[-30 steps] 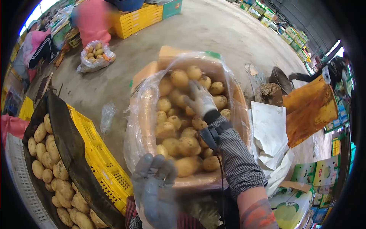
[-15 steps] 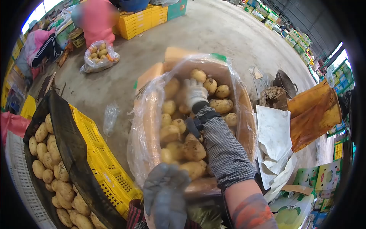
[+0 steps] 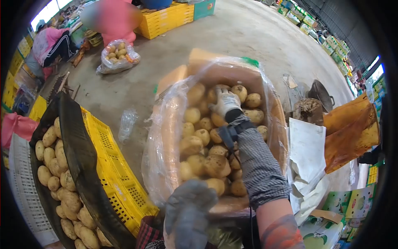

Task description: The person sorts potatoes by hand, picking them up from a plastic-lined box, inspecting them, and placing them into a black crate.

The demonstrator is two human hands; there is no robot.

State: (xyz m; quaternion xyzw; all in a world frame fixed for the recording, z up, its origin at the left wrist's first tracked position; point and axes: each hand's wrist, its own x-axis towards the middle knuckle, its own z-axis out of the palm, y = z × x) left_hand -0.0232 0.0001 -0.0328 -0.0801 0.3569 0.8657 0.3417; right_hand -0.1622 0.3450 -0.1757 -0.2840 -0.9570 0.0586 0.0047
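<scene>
Inside a cardboard box [image 3: 172,124] lined with a clear plastic bag [image 3: 159,153] lie many potatoes [image 3: 217,166]. My right hand [image 3: 226,101], in a white glove, reaches to the far part of the box. Its fingers curl over a potato [image 3: 212,94] there, with the thumb at the near side; part of that potato is hidden. My left hand [image 3: 190,211], in a grey glove, is at the near edge of the box, above the rim. It is blurred, and I cannot make out whether its fingers hold anything.
At left, a yellow crate [image 3: 120,174] with black lining [image 3: 74,137] stands by more potatoes [image 3: 66,186]. Farther back are a bag of potatoes [image 3: 118,56] and a person in pink [image 3: 118,25]. White sheets [image 3: 306,149], an orange-brown sheet [image 3: 350,133] and a dark pan [image 3: 320,94] lie at right.
The view has shifted, so everything sits farther right. My right hand has moved slightly down within the box and its fingers now bend over a potato. My left hand stays near the rim.
</scene>
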